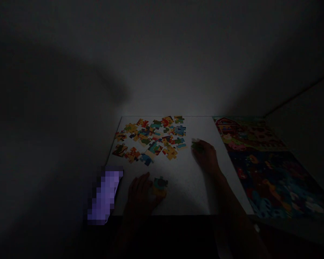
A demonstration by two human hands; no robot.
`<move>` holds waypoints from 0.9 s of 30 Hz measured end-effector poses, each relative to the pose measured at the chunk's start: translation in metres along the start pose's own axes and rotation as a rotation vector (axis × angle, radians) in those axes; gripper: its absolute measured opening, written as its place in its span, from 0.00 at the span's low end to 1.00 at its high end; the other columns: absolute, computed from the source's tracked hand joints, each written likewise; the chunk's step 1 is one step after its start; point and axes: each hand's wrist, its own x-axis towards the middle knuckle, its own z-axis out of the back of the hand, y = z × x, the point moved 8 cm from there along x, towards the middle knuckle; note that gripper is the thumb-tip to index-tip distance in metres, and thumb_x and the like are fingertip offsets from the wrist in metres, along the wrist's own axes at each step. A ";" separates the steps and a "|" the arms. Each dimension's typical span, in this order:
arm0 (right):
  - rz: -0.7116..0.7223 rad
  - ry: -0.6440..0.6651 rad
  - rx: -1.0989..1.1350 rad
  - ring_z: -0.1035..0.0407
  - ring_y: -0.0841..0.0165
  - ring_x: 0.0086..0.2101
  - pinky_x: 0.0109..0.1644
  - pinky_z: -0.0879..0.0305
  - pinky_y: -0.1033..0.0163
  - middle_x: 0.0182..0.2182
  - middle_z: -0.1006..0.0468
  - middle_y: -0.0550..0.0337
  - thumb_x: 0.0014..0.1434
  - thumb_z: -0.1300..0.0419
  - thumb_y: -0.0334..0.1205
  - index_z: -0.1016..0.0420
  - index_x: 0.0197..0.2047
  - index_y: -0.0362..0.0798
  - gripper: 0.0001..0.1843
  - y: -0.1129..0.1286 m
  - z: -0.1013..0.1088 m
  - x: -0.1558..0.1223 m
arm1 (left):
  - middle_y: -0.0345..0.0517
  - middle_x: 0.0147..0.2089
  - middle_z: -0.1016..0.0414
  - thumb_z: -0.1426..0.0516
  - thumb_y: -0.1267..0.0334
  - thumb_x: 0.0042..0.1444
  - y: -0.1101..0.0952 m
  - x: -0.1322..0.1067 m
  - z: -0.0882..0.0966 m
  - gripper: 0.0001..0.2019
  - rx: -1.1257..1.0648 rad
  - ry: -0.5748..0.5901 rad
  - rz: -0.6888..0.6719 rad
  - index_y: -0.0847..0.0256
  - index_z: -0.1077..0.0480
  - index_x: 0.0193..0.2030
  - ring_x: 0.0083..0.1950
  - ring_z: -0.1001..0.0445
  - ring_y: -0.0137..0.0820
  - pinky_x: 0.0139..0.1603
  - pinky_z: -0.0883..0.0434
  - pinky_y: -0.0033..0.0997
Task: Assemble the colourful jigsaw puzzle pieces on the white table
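- Left grip [140, 192] sits half-curled against a teal-and-yellow jigsaw piece [160, 187] on the white counter [186, 190]; the light is too dim to tell whether it has hold of the piece.
- Right grip [205, 156] is nearly closed, pinching a dark green jigsaw piece [197, 146].
- A loose pile of colourful jigsaw pieces [149, 138] covers the counter's far left, just beside the right grip and farther from the left.
- A picture board [259, 169], showing a red barn above sea creatures, lies along the counter's right edge.
- A pale wall [162, 72] rises behind the counter.
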 end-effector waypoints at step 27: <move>0.154 0.128 -0.255 0.35 0.55 0.61 0.61 0.40 0.46 0.59 0.26 0.48 0.66 0.47 0.39 0.25 0.56 0.48 0.18 0.062 -0.014 -0.034 | 0.58 0.61 0.27 0.39 0.47 0.57 0.001 0.001 0.003 0.21 -0.009 -0.064 -0.027 0.59 0.31 0.50 0.63 0.30 0.47 0.62 0.33 0.51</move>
